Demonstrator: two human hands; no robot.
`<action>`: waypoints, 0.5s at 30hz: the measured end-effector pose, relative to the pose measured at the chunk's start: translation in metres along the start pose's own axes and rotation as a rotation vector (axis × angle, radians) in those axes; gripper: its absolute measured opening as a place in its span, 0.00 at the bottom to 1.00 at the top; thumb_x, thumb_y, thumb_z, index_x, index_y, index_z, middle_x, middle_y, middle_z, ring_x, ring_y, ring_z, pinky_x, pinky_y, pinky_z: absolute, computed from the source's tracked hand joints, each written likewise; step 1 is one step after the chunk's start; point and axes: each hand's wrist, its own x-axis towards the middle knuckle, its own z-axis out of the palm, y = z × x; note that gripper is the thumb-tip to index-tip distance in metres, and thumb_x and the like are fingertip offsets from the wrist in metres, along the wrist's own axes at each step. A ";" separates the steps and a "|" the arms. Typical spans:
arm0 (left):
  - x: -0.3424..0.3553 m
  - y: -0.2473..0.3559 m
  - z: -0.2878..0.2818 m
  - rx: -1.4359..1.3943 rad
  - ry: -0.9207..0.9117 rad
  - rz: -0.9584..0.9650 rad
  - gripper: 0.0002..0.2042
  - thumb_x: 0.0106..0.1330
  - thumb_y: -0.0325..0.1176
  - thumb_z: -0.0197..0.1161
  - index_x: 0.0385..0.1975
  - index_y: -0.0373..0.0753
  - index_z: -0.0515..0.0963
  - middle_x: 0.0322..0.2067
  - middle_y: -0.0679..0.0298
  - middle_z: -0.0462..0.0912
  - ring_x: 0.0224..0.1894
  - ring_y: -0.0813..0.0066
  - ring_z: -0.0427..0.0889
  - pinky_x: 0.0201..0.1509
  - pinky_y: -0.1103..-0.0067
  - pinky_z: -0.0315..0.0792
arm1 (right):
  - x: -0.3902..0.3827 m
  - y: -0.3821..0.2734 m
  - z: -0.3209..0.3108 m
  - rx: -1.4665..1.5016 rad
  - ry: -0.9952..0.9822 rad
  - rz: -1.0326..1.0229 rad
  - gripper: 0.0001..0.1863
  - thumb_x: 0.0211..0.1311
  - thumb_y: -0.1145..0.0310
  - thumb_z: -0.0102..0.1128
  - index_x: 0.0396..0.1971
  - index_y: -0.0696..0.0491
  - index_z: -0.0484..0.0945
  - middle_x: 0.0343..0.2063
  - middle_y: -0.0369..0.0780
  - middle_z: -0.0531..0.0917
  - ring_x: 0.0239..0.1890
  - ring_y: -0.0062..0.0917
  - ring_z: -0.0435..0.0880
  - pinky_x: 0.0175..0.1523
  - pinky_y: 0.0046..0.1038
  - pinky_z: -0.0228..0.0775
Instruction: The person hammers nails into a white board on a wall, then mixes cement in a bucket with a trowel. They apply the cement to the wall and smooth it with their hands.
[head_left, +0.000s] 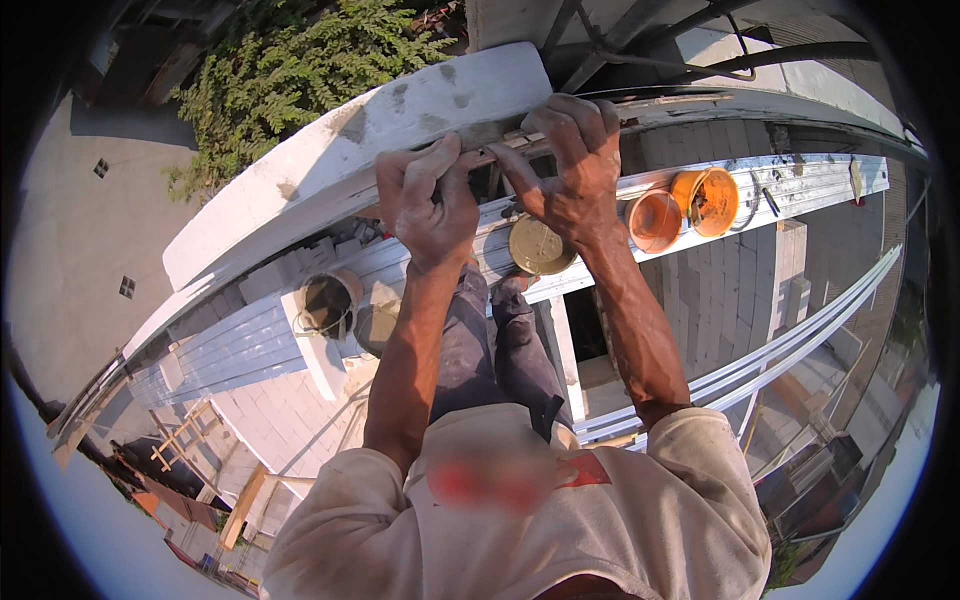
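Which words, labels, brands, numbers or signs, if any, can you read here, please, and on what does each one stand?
None can be read.
Shirt: red print on the front, too blurred to read.
Left orange bucket: no lettering can be made out.
Right orange bucket: likewise none.
White ledge: grey smudges, no lettering seen.

Silvery metal planking [820, 190] beneath salmon bucket [655, 221], orange bucket [715, 202], round tub [541, 247]
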 end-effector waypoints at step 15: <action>0.003 -0.001 0.006 -0.015 0.030 0.091 0.17 0.56 0.13 0.73 0.44 0.39 0.85 0.31 0.62 0.76 0.30 0.72 0.75 0.32 0.77 0.72 | -0.004 0.004 0.006 0.007 0.020 -0.027 0.22 0.48 0.66 0.81 0.41 0.51 0.79 0.44 0.41 0.80 0.45 0.38 0.80 0.53 0.42 0.67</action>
